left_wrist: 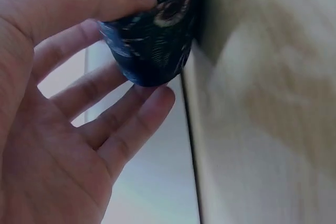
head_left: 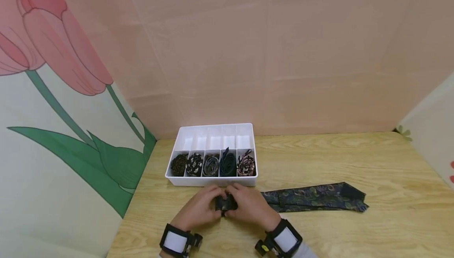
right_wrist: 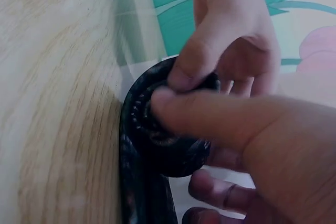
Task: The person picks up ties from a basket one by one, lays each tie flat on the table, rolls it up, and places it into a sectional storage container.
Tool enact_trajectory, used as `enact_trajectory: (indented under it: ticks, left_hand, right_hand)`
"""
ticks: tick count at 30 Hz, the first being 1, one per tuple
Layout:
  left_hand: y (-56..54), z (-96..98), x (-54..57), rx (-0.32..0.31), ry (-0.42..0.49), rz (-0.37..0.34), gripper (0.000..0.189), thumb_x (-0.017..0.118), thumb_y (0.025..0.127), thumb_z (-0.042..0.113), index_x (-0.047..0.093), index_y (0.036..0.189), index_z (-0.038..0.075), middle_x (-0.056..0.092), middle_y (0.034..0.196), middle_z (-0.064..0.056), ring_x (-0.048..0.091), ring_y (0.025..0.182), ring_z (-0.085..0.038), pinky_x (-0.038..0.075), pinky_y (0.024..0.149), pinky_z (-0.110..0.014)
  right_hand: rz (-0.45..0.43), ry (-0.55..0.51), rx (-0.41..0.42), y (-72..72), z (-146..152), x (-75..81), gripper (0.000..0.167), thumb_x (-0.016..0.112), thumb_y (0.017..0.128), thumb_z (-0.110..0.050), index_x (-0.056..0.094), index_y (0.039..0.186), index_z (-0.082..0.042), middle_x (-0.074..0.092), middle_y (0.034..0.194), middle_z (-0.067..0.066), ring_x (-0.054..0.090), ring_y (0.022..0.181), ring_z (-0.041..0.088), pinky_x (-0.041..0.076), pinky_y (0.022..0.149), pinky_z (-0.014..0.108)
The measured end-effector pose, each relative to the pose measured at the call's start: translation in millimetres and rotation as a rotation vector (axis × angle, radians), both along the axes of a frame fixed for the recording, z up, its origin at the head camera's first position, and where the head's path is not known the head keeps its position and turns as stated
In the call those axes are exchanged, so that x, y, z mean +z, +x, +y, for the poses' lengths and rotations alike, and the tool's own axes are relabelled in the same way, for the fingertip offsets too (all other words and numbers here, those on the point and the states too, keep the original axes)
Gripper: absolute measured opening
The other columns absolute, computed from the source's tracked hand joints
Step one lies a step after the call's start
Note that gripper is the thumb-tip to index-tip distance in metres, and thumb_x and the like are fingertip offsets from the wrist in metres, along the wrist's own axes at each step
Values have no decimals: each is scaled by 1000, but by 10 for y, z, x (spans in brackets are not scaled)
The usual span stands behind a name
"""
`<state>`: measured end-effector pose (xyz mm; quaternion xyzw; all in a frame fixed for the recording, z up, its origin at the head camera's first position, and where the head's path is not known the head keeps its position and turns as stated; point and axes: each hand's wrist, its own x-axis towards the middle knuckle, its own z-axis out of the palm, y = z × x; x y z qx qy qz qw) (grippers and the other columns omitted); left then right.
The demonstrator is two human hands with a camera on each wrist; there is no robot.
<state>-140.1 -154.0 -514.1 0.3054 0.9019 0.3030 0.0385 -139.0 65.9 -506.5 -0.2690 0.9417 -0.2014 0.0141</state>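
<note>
A dark patterned necktie (head_left: 315, 197) lies along the table, its wide pointed end to the right and its other end wound into a roll (right_wrist: 142, 114). My left hand (head_left: 201, 207) holds the roll from the left, thumb on the coil's near side and fingers behind it. From the right, my right hand (head_left: 252, 206) pinches the same roll, its thumb pressed at the coil's centre in the right wrist view. Just beyond both hands stands a white divided box (head_left: 213, 181); its front row holds several rolled neckties, among them a dark green one (head_left: 228, 165) and a pinkish one (head_left: 246, 166).
The back row of the box shows bare white compartments. A wood-grain table (head_left: 354, 234) carries everything. Behind it hangs a plain pinkish-tan sheet (head_left: 283, 53), and a tulip-printed sheet (head_left: 71, 171) borders the left side.
</note>
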Motion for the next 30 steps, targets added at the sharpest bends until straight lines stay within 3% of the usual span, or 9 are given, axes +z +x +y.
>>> enact_trajectory:
  ticks: [7,12,16,23,30]
  left_hand:
    - [7,26,-6,21,30,-53,58,90,80,19,65,132,20,64,140,4,60,131,-15,51,114,-39]
    - [4,19,-10,39,1,-67,56,88,81,20,67,133,21,66,140,2,63,129,-18,53,111,-41]
    - [0,33,-10,49,1,-84,60,89,82,26,65,137,21,65,143,2,62,131,-18,52,113,-42]
    - [-10,57,-5,17,-44,-15,57,88,79,22,68,133,23,65,125,8,63,115,-10,56,103,-35]
    - [24,132,-15,13,-2,-53,65,88,81,21,61,140,22,66,139,5,64,127,-15,54,110,-39]
  right_hand:
    - [-26,5,-28,0,41,0,50,97,71,-32,71,112,-17,71,105,-1,70,89,22,57,74,40]
    - [-29,2,-18,-26,61,32,51,95,76,-41,70,115,-17,69,109,-1,68,88,19,57,72,39]
    - [-32,18,-37,-28,69,53,47,96,75,-35,69,108,-17,68,101,-3,67,86,17,56,69,38]
    - [-32,19,5,-12,97,97,54,96,72,-38,70,114,-17,69,112,1,68,87,20,57,71,40]
    - [-47,31,-5,-21,126,61,55,98,69,-30,70,114,-14,72,107,2,70,91,24,58,75,44]
